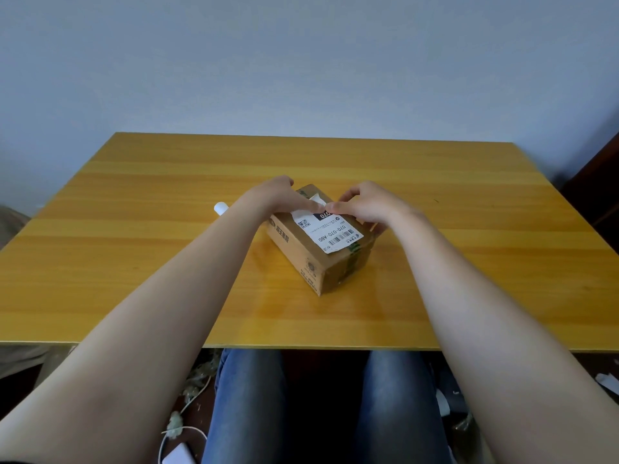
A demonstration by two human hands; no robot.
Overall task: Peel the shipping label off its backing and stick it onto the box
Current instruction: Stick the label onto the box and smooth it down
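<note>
A small brown cardboard box (335,269) sits turned at an angle in the middle of the table. A white shipping label (330,234) with a barcode and a QR code lies flat on its top face. My left hand (284,199) rests on the far left part of the box top, fingers pressing on the label's far edge. My right hand (366,204) lies over the far right part of the box, fingertips meeting the left ones on the label. The label's far end is hidden under my fingers.
The box stands on a yellow wooden table (134,246) set against a pale wall. A small white cylindrical object (221,208) lies on the table just behind my left forearm. My legs in jeans are below the table's front edge.
</note>
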